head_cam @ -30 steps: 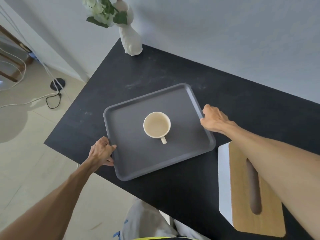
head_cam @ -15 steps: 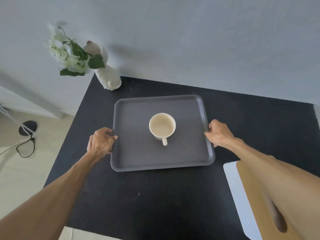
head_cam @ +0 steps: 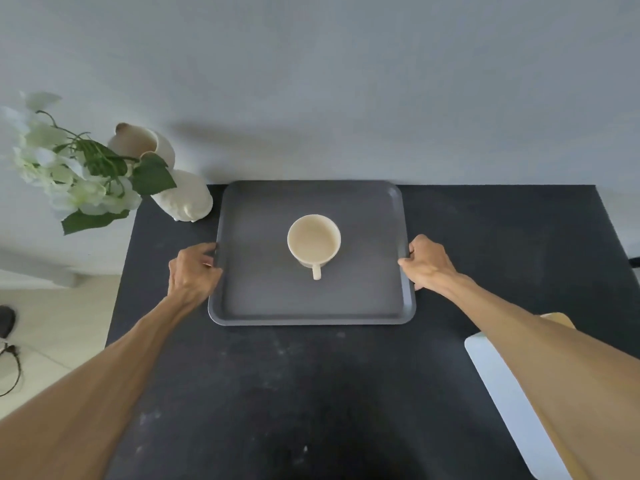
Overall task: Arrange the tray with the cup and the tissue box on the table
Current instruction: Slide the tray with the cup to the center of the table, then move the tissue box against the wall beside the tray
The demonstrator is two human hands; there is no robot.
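Now both hands grip the grey tray (head_cam: 263, 299) by its short sides. The left hand (head_cam: 191, 270) is curled around the left rim, fingers wrapped over the edge and the thumb on the near side. The right hand (head_cam: 427, 263) is closed on the right rim in the same way, knuckles up, fingertips tucked against the tray wall. Between the two hands, roughly midway, a cream cup (head_cam: 313, 241) stands upright on the tray floor, its handle pointing back toward the person. The tray lies flat on the black table (head_cam: 311, 393), its far edge against or just short of the grey wall (head_cam: 346, 81); the view from above does not settle which. Beyond the left hand and slightly outward from it, a white vase (head_cam: 180, 195) with white flowers and green leaves (head_cam: 83, 174) stands at the table's far left corner, just beside the tray's far left corner. Behind the right hand, under the right forearm, lies the tissue box (head_cam: 502, 393), white-sided with a wooden top, mostly covered by the arm and cut off by the frame edge, well apart from the tray.
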